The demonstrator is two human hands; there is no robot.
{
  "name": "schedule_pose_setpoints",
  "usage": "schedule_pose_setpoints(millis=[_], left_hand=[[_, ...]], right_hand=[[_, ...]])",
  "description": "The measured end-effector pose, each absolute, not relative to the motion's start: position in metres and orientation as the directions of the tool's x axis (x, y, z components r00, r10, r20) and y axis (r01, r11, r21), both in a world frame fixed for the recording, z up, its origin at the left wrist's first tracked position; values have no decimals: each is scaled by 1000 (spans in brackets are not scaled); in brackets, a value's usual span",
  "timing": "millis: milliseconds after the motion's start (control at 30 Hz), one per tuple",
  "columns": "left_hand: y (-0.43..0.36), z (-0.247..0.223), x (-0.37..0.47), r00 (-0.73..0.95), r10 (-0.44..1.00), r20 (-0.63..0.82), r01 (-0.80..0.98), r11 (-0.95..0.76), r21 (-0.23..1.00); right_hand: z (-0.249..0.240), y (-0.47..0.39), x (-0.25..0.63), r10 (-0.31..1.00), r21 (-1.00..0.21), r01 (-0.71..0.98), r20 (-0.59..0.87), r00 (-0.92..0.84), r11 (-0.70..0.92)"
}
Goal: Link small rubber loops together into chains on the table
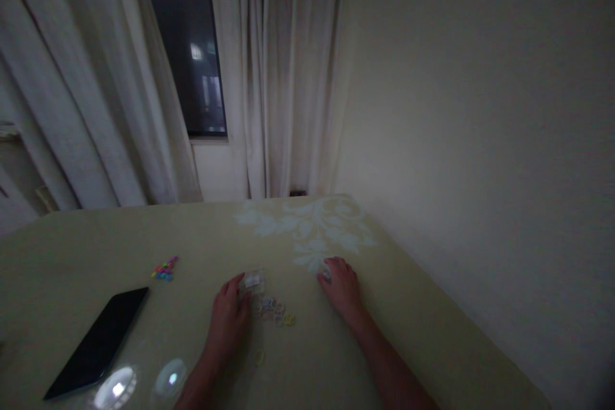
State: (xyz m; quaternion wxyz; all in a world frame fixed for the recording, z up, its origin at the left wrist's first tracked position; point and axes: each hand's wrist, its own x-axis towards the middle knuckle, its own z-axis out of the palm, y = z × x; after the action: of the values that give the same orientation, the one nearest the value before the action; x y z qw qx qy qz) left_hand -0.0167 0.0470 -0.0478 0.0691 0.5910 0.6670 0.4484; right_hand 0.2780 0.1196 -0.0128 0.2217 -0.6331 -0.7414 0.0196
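Observation:
My left hand (pixel 229 315) rests on the table with its thumb and forefinger curled round the left side of a small clear plastic box (pixel 254 280). A white patch shows inside the box. Just in front of the box lies a pile of small coloured rings (pixel 273 309), white, pink, bluish and yellow. One yellowish ring (pixel 259 357) sits apart, nearer to me. Further right, my right hand (pixel 343 287) is palm down with its fingers bent over a small clear, shiny thing (pixel 327 273). Most of that thing is hidden under the fingers.
On the left lies a black tablet (pixel 100 343), with a small heap of bright coloured pieces (pixel 166 268) beyond it. The greenish table (pixel 192 237) bears a pale floral pattern and glossy light reflections. A wall (pixel 456 141) borders its right side; curtains (pixel 288 77) hang behind.

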Motion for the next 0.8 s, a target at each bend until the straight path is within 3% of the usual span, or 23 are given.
schedule_pose_setpoints(millis=[433,667,800], left_hand=[[31,-42,-7,-185,895,407,740,-146,656],[22,-25,-6,-181,931,318,715,-97,692],[9,0,-17,-183,972,147,756,44,653]], right_hand=[[-6,127,301,949,-187,977,313,-38,101],[-1,123,291,926,-196,966,369,-85,167],[13,111,269,897,-314,884,386,-213,345]])
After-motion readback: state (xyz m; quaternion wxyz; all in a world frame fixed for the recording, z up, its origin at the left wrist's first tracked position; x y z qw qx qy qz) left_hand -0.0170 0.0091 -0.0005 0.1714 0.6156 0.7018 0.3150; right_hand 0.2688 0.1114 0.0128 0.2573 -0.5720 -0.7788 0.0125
